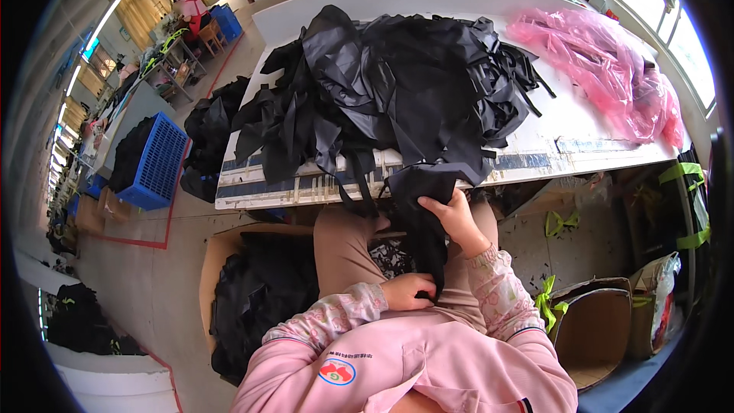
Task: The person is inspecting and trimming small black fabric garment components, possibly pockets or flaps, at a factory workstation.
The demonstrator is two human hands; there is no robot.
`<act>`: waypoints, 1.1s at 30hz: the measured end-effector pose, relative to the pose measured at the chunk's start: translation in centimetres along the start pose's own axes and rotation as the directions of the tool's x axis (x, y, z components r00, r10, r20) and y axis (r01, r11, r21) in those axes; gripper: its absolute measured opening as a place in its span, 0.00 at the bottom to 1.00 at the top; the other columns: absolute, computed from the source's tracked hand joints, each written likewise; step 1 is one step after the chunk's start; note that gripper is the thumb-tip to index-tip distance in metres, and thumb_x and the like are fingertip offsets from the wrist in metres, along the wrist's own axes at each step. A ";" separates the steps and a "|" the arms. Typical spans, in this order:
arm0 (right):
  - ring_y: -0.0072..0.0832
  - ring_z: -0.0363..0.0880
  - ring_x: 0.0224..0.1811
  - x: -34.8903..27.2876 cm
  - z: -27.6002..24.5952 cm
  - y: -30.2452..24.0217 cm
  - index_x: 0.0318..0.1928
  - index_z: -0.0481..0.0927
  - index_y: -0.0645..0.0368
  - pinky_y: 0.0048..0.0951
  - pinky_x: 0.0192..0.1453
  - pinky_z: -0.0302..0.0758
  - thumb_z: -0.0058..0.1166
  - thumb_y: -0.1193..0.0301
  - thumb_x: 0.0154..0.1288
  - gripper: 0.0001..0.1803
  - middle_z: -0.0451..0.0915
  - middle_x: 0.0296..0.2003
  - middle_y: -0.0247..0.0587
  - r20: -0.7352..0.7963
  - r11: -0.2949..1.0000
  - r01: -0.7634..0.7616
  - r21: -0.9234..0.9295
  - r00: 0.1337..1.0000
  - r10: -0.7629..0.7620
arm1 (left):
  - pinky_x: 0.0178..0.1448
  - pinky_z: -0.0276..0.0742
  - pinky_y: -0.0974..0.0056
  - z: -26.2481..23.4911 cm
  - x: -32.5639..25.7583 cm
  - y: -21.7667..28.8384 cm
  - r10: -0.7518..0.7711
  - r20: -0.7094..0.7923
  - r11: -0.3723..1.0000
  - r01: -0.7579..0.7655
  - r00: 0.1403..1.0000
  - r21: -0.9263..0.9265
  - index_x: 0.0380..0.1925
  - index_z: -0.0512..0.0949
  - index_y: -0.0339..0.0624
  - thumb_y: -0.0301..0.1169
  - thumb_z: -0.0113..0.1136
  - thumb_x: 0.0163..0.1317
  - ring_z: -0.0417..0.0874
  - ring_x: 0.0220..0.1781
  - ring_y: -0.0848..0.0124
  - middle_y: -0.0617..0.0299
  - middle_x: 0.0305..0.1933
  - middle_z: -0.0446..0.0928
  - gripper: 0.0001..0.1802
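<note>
I sit at a white table (pixel 581 126) with a big heap of black fabric pieces and straps (pixel 397 84) on it. One black fabric piece (pixel 424 218) hangs from the table's front edge down into my lap. My right hand (pixel 453 214) grips it near the table edge. My left hand (pixel 409 291) pinches its lower end against my lap. Both sleeves are pink with a pattern.
Crumpled pink plastic sheet (pixel 619 69) lies at the table's right. A cardboard box of black fabric (pixel 256 298) stands on the floor at my left, a blue crate (pixel 153 164) farther left, open cardboard boxes (pixel 600 329) at my right. A person (pixel 189 8) sits far back.
</note>
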State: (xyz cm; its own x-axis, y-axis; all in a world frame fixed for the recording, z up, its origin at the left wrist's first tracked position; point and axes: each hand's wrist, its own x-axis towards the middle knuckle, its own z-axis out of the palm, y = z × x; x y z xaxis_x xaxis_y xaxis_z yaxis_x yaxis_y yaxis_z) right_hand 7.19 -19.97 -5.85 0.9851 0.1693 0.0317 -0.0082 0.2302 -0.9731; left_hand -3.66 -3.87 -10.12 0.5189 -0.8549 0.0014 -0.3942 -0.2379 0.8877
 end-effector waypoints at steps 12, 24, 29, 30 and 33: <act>0.20 0.80 0.43 -7.6 0.8 -4.8 0.48 0.78 0.65 0.24 0.50 0.76 0.63 0.80 0.58 0.16 0.82 0.42 0.35 0.131 0.952 -0.125 0.279 0.987 0.091 | 0.59 0.69 0.63 -5.1 -4.1 -3.4 -0.162 -0.481 0.834 -0.141 0.862 -0.534 0.60 0.69 0.41 0.32 0.62 0.63 0.75 0.55 0.70 0.64 0.53 0.76 0.26; 0.09 0.55 0.11 -8.6 -1.5 -1.1 0.56 0.71 0.56 0.14 0.12 0.50 0.48 0.60 0.73 0.18 0.83 0.38 0.41 0.041 0.877 -0.402 0.262 0.913 0.406 | 0.45 0.74 0.74 -3.4 -0.7 -0.5 -0.599 -0.667 0.536 -0.396 0.443 -0.745 0.46 0.79 0.39 0.28 0.60 0.64 0.80 0.39 0.79 0.66 0.41 0.82 0.11; 0.15 0.76 0.32 -13.5 -0.3 1.1 0.59 0.71 0.61 0.16 0.33 0.71 0.60 0.64 0.64 0.25 0.82 0.45 0.45 -0.047 0.991 -0.114 -0.064 0.993 0.111 | 0.41 0.77 0.69 -3.6 -1.0 -1.2 -0.733 -0.634 0.542 -0.351 0.245 -0.763 0.45 0.78 0.41 0.28 0.57 0.66 0.82 0.38 0.75 0.64 0.40 0.82 0.09; 0.19 0.79 0.38 -14.1 0.2 1.1 0.59 0.70 0.63 0.19 0.40 0.75 0.65 0.65 0.61 0.29 0.82 0.46 0.47 -0.051 0.982 0.000 -0.190 0.999 -0.010 | 0.42 0.78 0.68 -3.3 -0.7 -1.1 -0.707 -0.654 0.523 -0.422 0.271 -0.741 0.46 0.78 0.40 0.29 0.55 0.67 0.82 0.39 0.72 0.61 0.41 0.82 0.10; 0.29 0.78 0.43 -14.8 2.3 -1.2 0.58 0.70 0.63 0.27 0.44 0.76 0.71 0.64 0.51 0.36 0.79 0.48 0.46 0.004 0.815 0.165 -0.556 0.981 -0.196 | 0.48 0.79 0.64 -3.0 -0.9 -0.9 -0.664 -0.667 0.490 -0.477 0.338 -0.729 0.49 0.76 0.37 0.33 0.52 0.68 0.83 0.44 0.66 0.55 0.46 0.82 0.14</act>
State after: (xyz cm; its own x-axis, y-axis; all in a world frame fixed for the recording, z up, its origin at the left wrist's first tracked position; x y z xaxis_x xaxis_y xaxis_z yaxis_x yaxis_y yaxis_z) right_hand -7.81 -20.60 -4.62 0.9669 0.1245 0.2229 0.2516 -0.3170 -0.9144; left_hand -1.47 -1.54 -9.56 0.9431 0.1771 -0.2816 0.1122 0.6275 0.7705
